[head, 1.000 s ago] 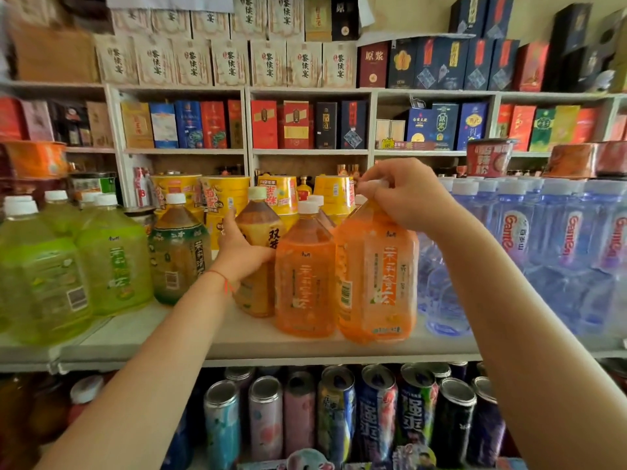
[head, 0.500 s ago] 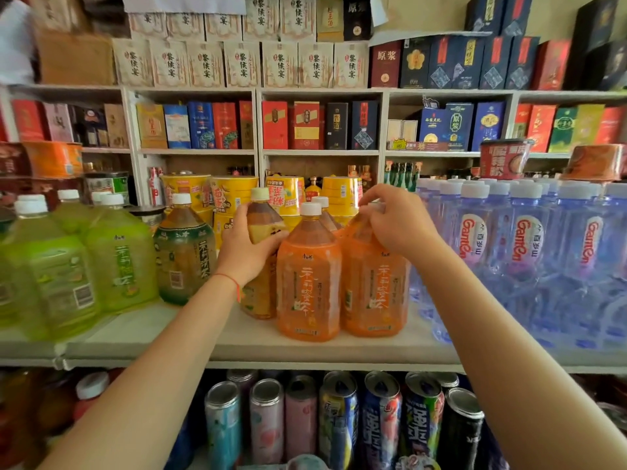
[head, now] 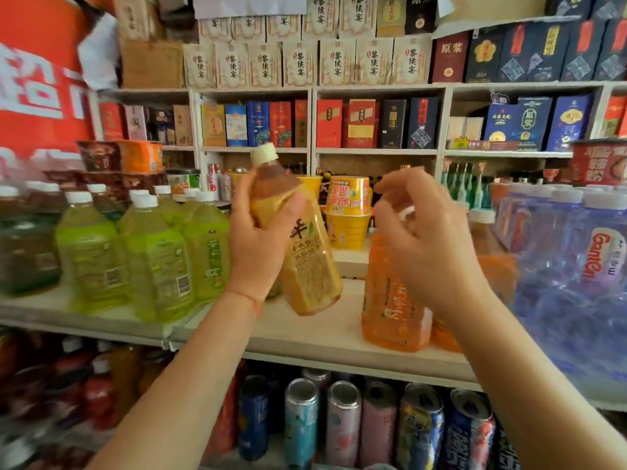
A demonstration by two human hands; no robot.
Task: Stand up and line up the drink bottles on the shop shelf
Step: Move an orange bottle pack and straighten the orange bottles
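My left hand (head: 261, 242) grips an amber tea bottle (head: 302, 259) with a cream cap, lifted off the white shelf (head: 305, 334) and tilted with its cap leaning left. My right hand (head: 427, 239) hovers with loosely curled fingers just in front of the top of an orange drink bottle (head: 390, 300) that stands upright on the shelf; it holds nothing. A second orange bottle (head: 492, 259) stands behind my right wrist, mostly hidden. Green drink bottles (head: 152, 259) stand in a group to the left.
Blue water bottles (head: 583, 266) fill the shelf's right end. Dark tea bottles (head: 23, 252) stand at far left. Yellow tubs (head: 346, 212) sit behind on a further shelf. Cans (head: 339, 425) line the shelf below. Boxed goods fill the back wall shelves.
My left hand has lifted the amber bottle off the shelf and tilted it. My right hand has let go of the orange bottle's top. The view has shifted left.
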